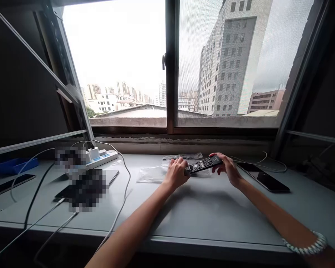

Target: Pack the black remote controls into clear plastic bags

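Note:
A black remote control (205, 163) with several rows of light buttons is held above the desk, tilted slightly up to the right. My right hand (227, 167) grips its right end, thumb side along the top edge. At the remote's left end my left hand (177, 172) is closed, with crumpled clear plastic showing by its fingers. The left end of the remote is hidden there. Behind and left of that hand, a clear plastic bag (149, 175) lies flat on the desk. More plastic packaging (194, 156) lies behind the remote.
A dark smartphone (264, 176) lies on the grey desk (212, 219), right of my right hand, near a white cable. To the left stand a white power strip (106, 158) with plugs, a dark flat device (113, 176) partly blurred out, loose cables and a blue tray (13, 166). A window is behind.

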A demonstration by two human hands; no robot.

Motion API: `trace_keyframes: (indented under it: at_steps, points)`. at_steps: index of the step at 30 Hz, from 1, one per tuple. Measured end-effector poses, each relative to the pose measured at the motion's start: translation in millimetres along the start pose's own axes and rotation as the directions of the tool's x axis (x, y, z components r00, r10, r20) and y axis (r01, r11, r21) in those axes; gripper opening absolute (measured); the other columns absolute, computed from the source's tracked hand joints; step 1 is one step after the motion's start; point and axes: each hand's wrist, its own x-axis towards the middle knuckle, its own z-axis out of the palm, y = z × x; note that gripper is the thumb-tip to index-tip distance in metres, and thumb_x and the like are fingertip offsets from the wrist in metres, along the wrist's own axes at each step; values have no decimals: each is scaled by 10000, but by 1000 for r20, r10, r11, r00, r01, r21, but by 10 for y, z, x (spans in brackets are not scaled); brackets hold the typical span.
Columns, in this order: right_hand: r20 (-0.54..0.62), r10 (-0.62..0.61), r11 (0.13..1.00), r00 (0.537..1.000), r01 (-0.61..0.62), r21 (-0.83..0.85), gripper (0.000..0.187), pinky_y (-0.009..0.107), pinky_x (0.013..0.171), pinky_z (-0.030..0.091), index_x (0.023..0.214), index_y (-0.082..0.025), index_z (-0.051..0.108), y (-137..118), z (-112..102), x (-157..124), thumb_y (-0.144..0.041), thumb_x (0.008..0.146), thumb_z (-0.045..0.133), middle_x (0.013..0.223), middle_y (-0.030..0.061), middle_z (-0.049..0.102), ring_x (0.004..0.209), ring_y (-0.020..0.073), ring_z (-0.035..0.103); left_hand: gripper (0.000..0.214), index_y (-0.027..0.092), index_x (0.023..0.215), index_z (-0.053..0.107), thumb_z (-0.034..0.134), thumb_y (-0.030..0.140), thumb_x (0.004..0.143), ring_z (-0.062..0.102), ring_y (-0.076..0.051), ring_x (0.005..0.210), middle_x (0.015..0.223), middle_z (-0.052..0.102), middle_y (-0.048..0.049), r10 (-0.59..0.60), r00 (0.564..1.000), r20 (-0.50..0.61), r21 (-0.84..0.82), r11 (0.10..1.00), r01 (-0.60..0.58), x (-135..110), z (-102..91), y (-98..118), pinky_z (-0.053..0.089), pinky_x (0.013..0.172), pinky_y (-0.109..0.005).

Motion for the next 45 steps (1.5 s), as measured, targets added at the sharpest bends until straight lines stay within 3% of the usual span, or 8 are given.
trace_keyframes:
  at_steps: [4,9,15,19,23,28,33,45]
  points:
    - [245,80,994,966,-96,53,383,225,405,375,996,-161,615,4,53,-28,-456,782,494,803,46,592,521,132,571,228,202,933,480,566,264,731,573,-189,818,958,552,-35,-4,997,76,-90,996,11,-10,-33,39,436,732,-296]
    - [484,133,981,865,-185,61,430,201,448,400,1121,-194,595,20,70,-74,-443,771,581,844,47,586,603,107,539,235,208,944,464,560,291,747,577,-190,820,957,547,-31,53,996,68,-88,995,-47,-34,-77,126,439,707,-288]
    - [554,163,976,817,-217,32,521,181,456,429,1243,-289,474,-36,121,-147,-457,765,597,985,57,583,744,135,559,295,204,951,449,602,356,749,574,-196,807,940,561,-42,95,994,-49,-162,982,-102,-57,-30,232,435,732,-314]
    - [615,218,953,758,-302,35,463,209,399,407,1108,-226,533,-51,208,-177,-568,808,450,939,77,603,669,165,615,339,212,967,425,629,359,740,575,-191,806,942,569,-30,70,991,-110,-237,967,-95,-58,26,224,432,735,-315]
    - [535,197,958,822,-277,73,461,229,415,409,904,-165,574,-28,245,-159,-588,817,412,798,64,614,592,157,609,401,212,1035,412,634,382,747,571,-197,855,1002,562,-42,105,986,-131,-258,956,-136,-38,48,186,425,777,-328]
    - [263,212,945,941,-266,191,372,221,405,375,847,-168,598,17,135,-48,-528,780,529,659,20,598,496,121,553,571,217,1165,382,679,311,686,534,-233,987,1090,540,-66,114,987,-117,-194,972,-135,8,34,58,405,840,-359]
    - [94,282,904,955,-297,306,346,237,419,386,701,-189,576,46,-15,58,-518,783,509,608,30,608,490,133,542,489,224,1150,425,659,287,724,534,-221,988,1059,555,-40,61,994,-86,-70,995,-67,27,-24,-180,398,852,-354]
    - [248,225,912,942,-293,288,337,219,441,397,1088,-271,599,19,-118,51,-437,822,476,765,8,602,534,112,494,431,258,1148,483,568,486,792,558,-177,908,1002,586,-19,99,989,-110,-76,991,-108,23,-51,-198,418,822,-295]
